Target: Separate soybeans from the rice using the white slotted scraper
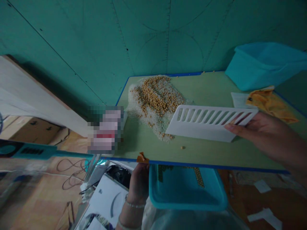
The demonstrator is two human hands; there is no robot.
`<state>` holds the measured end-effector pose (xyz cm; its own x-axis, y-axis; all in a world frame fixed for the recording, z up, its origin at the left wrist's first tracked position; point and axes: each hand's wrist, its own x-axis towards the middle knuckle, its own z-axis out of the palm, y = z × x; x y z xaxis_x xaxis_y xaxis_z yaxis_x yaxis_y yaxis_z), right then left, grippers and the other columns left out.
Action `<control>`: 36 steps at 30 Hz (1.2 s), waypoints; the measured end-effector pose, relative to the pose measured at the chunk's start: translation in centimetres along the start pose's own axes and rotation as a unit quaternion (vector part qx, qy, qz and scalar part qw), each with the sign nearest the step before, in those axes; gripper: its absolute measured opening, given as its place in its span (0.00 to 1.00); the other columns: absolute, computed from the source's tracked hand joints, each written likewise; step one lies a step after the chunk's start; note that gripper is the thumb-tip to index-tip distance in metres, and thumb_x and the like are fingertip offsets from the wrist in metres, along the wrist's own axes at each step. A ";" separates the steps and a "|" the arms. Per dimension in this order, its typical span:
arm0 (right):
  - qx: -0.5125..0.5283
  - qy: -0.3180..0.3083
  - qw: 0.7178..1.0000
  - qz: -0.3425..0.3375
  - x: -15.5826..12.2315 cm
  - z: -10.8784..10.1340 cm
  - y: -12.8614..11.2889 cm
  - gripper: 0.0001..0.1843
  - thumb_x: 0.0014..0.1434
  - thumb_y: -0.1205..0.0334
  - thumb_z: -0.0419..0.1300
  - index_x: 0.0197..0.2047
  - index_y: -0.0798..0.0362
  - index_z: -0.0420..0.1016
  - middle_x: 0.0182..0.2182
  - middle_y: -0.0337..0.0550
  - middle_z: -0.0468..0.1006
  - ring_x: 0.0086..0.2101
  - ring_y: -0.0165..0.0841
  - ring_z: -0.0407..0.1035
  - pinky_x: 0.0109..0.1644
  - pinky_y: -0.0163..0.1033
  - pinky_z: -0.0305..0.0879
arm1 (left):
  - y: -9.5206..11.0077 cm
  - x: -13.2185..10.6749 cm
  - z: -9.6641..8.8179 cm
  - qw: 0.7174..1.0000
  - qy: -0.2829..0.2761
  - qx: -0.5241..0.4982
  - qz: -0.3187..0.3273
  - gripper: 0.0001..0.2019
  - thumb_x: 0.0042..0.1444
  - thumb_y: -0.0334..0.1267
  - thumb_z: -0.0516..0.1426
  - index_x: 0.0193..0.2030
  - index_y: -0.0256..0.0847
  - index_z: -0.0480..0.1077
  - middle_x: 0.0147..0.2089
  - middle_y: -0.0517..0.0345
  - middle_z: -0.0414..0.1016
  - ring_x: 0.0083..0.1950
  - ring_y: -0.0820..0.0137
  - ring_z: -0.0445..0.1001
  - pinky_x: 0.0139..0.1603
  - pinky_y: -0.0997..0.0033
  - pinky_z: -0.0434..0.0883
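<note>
My right hand is closed on the right end of a white slotted plastic panel, thumb on its near face. The panel stands on edge on the pale green table, its left end against a heap of white grains. Round tan beans lie mixed over that heap, and a loose bean sits nearer the front edge. Below that edge, my left hand is closed at the left rim of a blue basin; its fingers are partly hidden. More beans show inside the basin.
A blue bin stands at the back right, with an orange cloth before it. A blurred-out item is at the table's left end. An orange tape piece sticks to the front edge. Cables lie on the floor.
</note>
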<state>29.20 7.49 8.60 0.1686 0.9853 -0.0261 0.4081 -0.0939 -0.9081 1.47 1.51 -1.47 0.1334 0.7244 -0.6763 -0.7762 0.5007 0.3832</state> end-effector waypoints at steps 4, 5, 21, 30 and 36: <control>0.001 0.013 1.000 0.025 -0.4 -0.1 0.1 0.15 0.36 0.48 0.68 0.26 0.47 0.73 0.26 0.40 0.81 0.30 0.39 0.75 0.34 0.46 0.72 | 0.0 -0.1 0.0 1.000 0.021 -0.003 0.008 0.07 0.43 0.29 0.55 0.27 0.38 0.75 0.21 0.57 0.77 0.44 0.59 0.76 0.51 0.59 0.68; 0.003 0.018 0.999 0.028 -0.5 -0.2 0.1 0.16 0.36 0.48 0.68 0.26 0.47 0.73 0.26 0.40 0.81 0.30 0.39 0.75 0.35 0.46 0.72 | 0.0 -0.1 0.0 1.000 0.018 -0.004 0.009 0.07 0.43 0.29 0.55 0.27 0.38 0.75 0.21 0.57 0.77 0.44 0.58 0.76 0.51 0.59 0.68; 0.001 0.031 0.993 0.110 -0.9 -0.3 0.7 0.18 0.28 0.49 0.67 0.26 0.45 0.73 0.26 0.39 0.82 0.29 0.42 0.76 0.35 0.48 0.73 | -0.3 0.4 -1.1 0.996 -0.076 0.031 0.015 0.07 0.51 0.35 0.54 0.31 0.43 0.75 0.35 0.57 0.81 0.50 0.59 0.73 0.53 0.63 0.66; 0.001 0.050 0.993 0.111 -0.7 -1.1 0.9 0.17 0.26 0.52 0.67 0.25 0.43 0.72 0.26 0.37 0.82 0.31 0.42 0.76 0.38 0.49 0.73 | -0.3 0.3 -1.0 0.995 -0.071 0.051 0.048 0.10 0.52 0.32 0.53 0.34 0.45 0.76 0.29 0.60 0.81 0.47 0.61 0.75 0.50 0.63 0.68; -0.015 0.046 0.991 0.123 -0.8 -3.0 2.9 0.19 0.27 0.51 0.68 0.28 0.43 0.74 0.29 0.38 0.83 0.31 0.42 0.76 0.35 0.47 0.74 | -0.1 0.1 -0.6 0.995 -0.058 0.063 0.047 0.09 0.50 0.33 0.54 0.30 0.46 0.76 0.24 0.61 0.79 0.45 0.61 0.75 0.47 0.64 0.70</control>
<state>32.92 6.03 7.19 0.3471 0.9150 -0.2055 0.3713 -0.3353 -0.8659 1.22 1.20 -1.96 0.1399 0.8172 -0.5591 -0.7062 0.4782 0.5222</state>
